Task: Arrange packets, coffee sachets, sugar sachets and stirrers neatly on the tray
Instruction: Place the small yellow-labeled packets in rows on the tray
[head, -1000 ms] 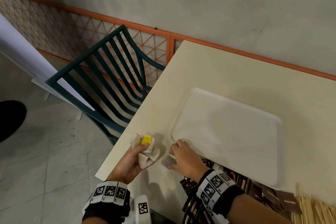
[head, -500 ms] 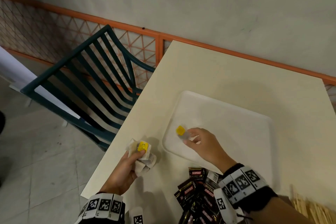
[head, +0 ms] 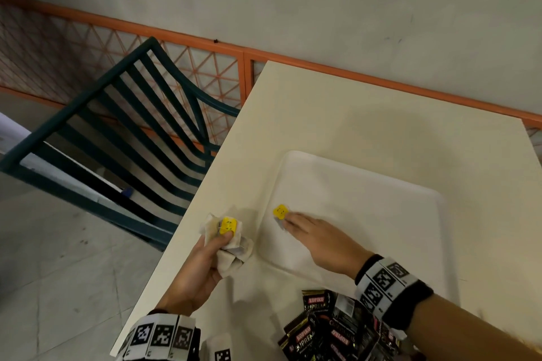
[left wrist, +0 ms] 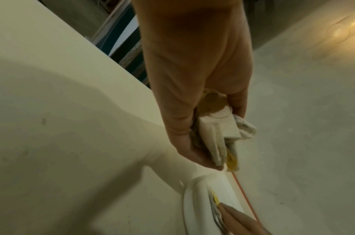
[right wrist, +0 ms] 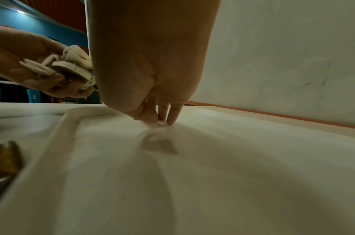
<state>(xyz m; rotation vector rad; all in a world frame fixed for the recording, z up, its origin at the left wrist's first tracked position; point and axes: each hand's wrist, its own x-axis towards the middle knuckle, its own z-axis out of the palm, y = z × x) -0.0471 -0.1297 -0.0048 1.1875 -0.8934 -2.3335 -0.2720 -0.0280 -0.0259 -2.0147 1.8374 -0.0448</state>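
Observation:
A white tray (head: 440, 214) lies on the cream table (head: 352, 114). My right hand (head: 289, 221) reaches onto the tray's left part, its straight fingertips (right wrist: 172, 120) resting on a small packet with a yellow tag (head: 281, 211) that lies flat there. My left hand (head: 223, 239) hovers just left of the tray and grips a crumpled bundle of beige packets (head: 234, 246), also topped by a yellow tag (head: 228, 225). In the left wrist view the bundle (left wrist: 219, 132) sits between thumb and fingers. Black coffee sachets (head: 322, 328) are heaped at the table's near edge.
A dark green slatted chair (head: 132, 132) stands off the table's left edge. An orange rail (head: 381, 82) runs along the wall behind the table. Most of the tray's floor (right wrist: 233, 174) is bare.
My right hand lifted one yellow-tagged packet from beside the left hand, carried it right onto the tray and laid it down flat. The left hand kept its bundle and hardly moved.

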